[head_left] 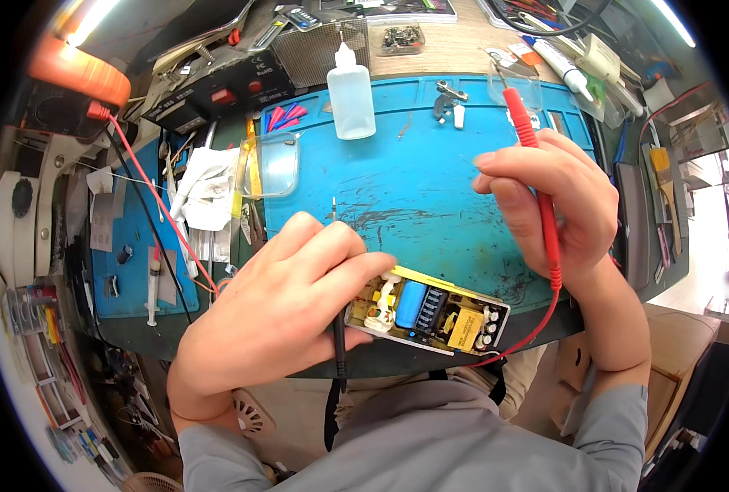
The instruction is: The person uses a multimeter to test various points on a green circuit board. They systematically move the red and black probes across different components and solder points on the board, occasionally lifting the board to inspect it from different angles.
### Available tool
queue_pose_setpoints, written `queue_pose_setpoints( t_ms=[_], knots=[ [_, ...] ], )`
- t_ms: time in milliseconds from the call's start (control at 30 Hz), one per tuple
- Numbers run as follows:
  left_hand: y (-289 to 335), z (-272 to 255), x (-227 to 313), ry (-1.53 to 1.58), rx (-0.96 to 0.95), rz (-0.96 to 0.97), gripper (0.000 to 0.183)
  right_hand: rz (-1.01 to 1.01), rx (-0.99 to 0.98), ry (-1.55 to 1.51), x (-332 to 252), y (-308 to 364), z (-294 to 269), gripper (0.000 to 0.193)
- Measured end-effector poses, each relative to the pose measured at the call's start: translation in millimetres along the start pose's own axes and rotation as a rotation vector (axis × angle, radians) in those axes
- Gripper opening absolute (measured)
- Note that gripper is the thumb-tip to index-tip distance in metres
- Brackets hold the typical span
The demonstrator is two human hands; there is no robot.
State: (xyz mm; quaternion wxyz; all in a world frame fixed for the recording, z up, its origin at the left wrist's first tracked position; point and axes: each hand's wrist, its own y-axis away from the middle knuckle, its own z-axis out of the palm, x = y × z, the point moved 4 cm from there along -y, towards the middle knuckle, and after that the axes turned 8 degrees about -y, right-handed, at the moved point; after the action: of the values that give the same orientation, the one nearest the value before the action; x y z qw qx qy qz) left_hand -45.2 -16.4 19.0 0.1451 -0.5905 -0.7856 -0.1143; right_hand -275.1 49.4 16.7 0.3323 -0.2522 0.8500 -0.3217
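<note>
An opened power supply [440, 316] in a metal case lies tilted at the near edge of the blue mat, with a blue capacitor and a yellow transformer showing. My left hand [286, 299] is closed at its left end, index fingertip on the yellow upper edge and thumb at the lower side. A black test probe [340, 348] also runs through that hand, its metal tip poking out above the knuckles. Farther right, my right hand [561, 205] is raised over the mat, closed on a red test probe [550, 230] whose tip points up and away. Its lead hangs toward the power supply.
On the blue mat [430, 189] stand a white squeeze bottle [351, 98], a clear plastic box [270, 166] and a small metal clamp-like part [449, 105]. An orange meter [79, 74] at far left has red and black leads. A syringe [153, 283] lies below them.
</note>
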Motion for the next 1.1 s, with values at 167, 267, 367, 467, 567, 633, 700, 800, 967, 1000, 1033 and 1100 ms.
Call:
queue_pose_setpoints(
  t_ms=[167,267,367,467,567,633,700,800,967,1000,1033,1100],
  knots=[
    [2,-23,-11,-0.021,0.287,-0.016,0.057,-0.020,0.025,0.012,1,0,-1,0.014],
    [10,-29,-20,0.151,0.539,-0.161,0.057,-0.023,0.060,0.003,2,1,1,0.017],
    [14,-24,-25,0.335,0.724,-0.230,0.060,0.018,0.074,-0.031,3,2,0,0.022],
    [15,-22,-22,0.311,0.762,-0.188,0.050,0.048,0.085,-0.040,3,4,0,0.025],
    [14,-19,-19,0.267,0.782,-0.159,0.041,0.038,0.084,-0.037,2,3,-1,0.025],
    [13,-19,-19,0.238,0.779,-0.149,0.041,0.006,0.076,-0.022,3,2,-2,0.025],
    [14,-19,-18,0.237,0.781,-0.131,0.034,-0.016,0.072,-0.007,2,3,-3,0.025],
    [15,-19,-18,0.170,0.800,-0.117,0.018,-0.023,0.073,-0.001,1,0,-4,0.025],
    [9,-15,-18,0.121,0.830,-0.021,0.011,-0.009,0.080,-0.006,5,1,-2,0.025],
    [9,-13,-18,0.139,0.827,-0.019,0.011,-0.006,0.082,-0.006,5,1,-2,0.025],
    [9,-13,-18,0.153,0.826,-0.017,0.012,-0.009,0.085,-0.006,5,1,-2,0.025],
    [10,-12,-17,0.188,0.824,-0.024,0.012,-0.017,0.087,-0.006,5,1,-2,0.025]
  ],
)
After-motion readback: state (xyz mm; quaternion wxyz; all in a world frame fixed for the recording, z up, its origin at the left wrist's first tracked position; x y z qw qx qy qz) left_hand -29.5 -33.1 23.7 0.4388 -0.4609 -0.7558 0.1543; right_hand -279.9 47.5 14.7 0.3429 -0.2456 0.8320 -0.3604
